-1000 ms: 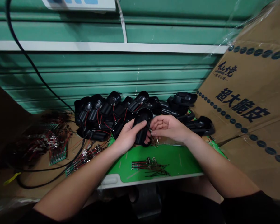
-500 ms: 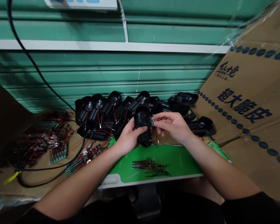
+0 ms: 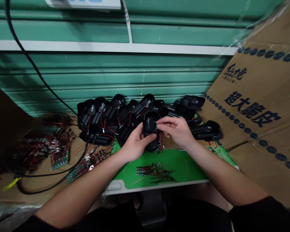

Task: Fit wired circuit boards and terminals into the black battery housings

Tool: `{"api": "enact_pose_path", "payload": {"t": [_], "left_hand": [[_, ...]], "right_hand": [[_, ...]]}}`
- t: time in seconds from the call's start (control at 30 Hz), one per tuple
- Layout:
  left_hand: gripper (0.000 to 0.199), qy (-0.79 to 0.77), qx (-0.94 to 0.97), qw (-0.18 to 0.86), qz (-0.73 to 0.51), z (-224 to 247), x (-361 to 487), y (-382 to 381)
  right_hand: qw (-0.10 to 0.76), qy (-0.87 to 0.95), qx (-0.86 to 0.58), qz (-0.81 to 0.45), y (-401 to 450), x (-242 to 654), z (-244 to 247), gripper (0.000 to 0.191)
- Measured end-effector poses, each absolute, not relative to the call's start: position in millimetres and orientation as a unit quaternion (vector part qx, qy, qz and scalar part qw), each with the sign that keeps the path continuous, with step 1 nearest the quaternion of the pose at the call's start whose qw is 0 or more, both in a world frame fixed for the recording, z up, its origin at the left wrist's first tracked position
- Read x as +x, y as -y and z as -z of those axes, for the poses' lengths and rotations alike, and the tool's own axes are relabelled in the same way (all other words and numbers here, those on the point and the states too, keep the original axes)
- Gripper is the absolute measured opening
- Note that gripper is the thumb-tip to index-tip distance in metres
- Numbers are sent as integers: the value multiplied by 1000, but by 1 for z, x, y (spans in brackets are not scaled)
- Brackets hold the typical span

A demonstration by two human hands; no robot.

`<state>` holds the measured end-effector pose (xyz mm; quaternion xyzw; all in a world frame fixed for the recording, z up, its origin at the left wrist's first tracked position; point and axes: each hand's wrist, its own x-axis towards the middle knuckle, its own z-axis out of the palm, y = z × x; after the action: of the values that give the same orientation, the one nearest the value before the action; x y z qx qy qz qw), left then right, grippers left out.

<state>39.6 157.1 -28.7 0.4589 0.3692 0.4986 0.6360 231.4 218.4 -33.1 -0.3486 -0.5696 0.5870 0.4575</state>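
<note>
A black plastic housing (image 3: 149, 124) with a rounded upper end is gripped by my left hand (image 3: 136, 143), its thumb lying across the front. My right hand (image 3: 175, 130) pinches a small green circuit board (image 3: 157, 126) at the housing's right side, over its opening. Thin wires hang from the board below my right fingers. Just in front, wired circuit boards (image 3: 149, 169) lie in a small bunch on the green board (image 3: 183, 167). How deep the pinched board sits in the housing is hard to make out.
Behind my hands, several black housings (image 3: 116, 108) with red wires are piled against the green shutter wall (image 3: 99, 77). To the left lie heaps of wired boards (image 3: 43, 145) and a looped black cable (image 3: 60, 174). A large cardboard box (image 3: 256, 106) stands at the right.
The housing has shifted slightly right and down in my left hand. My right hand has brought the small board closer, from beside the housing's edge to over its opening.
</note>
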Motion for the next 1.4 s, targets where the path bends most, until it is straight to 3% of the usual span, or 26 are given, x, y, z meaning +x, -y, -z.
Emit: {"api": "enact_pose_path", "payload": {"t": [0.33,0.73,0.93,1.4], "left_hand": [[66,-365,464,628,-507,36,40,-157],[63,-370,502,586,-518,39,41,-158],[54,-404,574,487,-520,50,36,-158],[54,-388,616,474,-496,42,36,-152]], "right_hand": [[482,633,-339,-502,-216,232,33,42],[410,586,-400,-573,-216,230,32,71],[343,624,-401,-577,-214,233,31,65],[354,613,-392,-588,-210,230,31,65]]}}
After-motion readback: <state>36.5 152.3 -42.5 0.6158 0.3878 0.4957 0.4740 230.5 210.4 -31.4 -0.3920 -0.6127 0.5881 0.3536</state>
